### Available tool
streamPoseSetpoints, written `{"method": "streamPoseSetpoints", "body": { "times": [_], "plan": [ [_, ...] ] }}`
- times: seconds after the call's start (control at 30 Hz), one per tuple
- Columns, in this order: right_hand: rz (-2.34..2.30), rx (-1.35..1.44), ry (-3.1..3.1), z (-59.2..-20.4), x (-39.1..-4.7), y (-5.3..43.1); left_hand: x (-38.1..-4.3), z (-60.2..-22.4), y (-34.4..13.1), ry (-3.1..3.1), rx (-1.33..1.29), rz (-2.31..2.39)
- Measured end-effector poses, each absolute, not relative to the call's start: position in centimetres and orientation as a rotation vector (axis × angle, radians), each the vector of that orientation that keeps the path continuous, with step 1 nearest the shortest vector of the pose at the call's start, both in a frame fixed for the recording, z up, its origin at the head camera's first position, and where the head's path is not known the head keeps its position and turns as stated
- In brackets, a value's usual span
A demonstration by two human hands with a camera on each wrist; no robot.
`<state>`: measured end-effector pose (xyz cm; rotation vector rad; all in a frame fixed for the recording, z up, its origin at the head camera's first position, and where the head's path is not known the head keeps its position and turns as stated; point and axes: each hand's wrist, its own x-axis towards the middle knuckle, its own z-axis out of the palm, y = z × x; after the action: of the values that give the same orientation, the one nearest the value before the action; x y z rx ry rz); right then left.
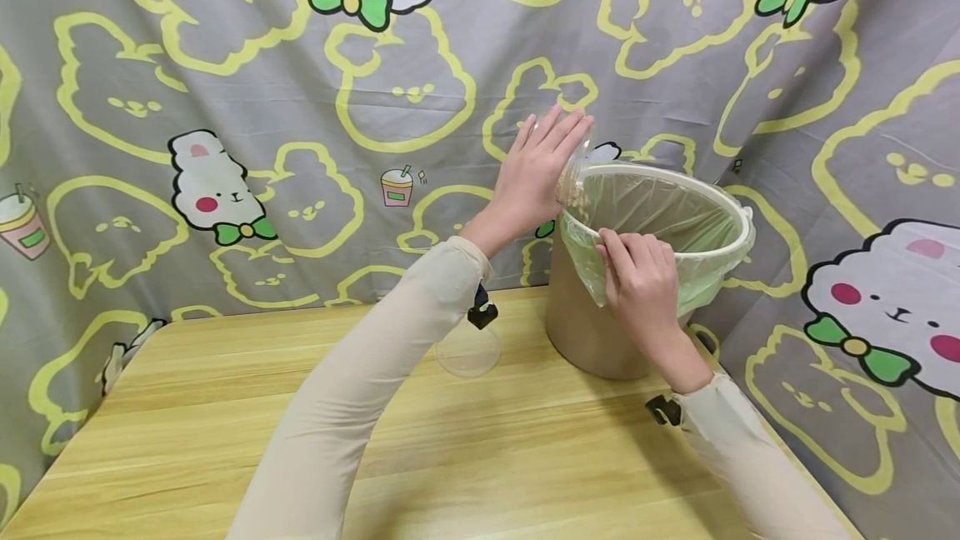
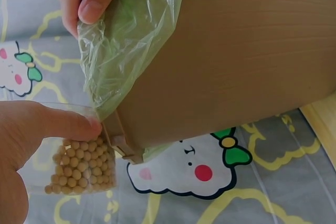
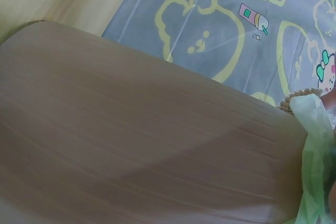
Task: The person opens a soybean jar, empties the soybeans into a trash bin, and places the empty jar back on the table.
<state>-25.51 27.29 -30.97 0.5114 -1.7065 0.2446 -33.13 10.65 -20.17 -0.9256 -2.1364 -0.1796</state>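
Note:
My left hand grips a clear plastic container tipped at the left rim of a brown trash bin. Round tan soybeans are gathered inside it toward the bin, with the thumb across the container's side in the left wrist view. A thin green trash bag lines the bin and folds over its pale rim. At the near side of that rim, my right hand pinches the bag's edge between thumb and fingers. The right wrist view mostly shows the bin's side, with some soybeans past its edge.
On the wooden table, a clear round lid lies left of the bin, partly behind the left sleeve. A grey curtain with cartoon prints hangs along the back and right, close to the bin.

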Motion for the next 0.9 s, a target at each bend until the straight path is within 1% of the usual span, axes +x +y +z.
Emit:
{"method": "streamPoseSetpoints", "body": {
  "times": [0.47,0.9],
  "plan": [
    [0.257,0.521,-1.702,-30.9,-25.48,27.26,-32.72,-20.11,11.05,-2.117,-0.919,-0.062],
    [0.262,0.526,-1.722,-30.8,-25.32,27.24,-32.53,-20.25,11.22,-2.068,-0.976,-0.012]
  ]
}}
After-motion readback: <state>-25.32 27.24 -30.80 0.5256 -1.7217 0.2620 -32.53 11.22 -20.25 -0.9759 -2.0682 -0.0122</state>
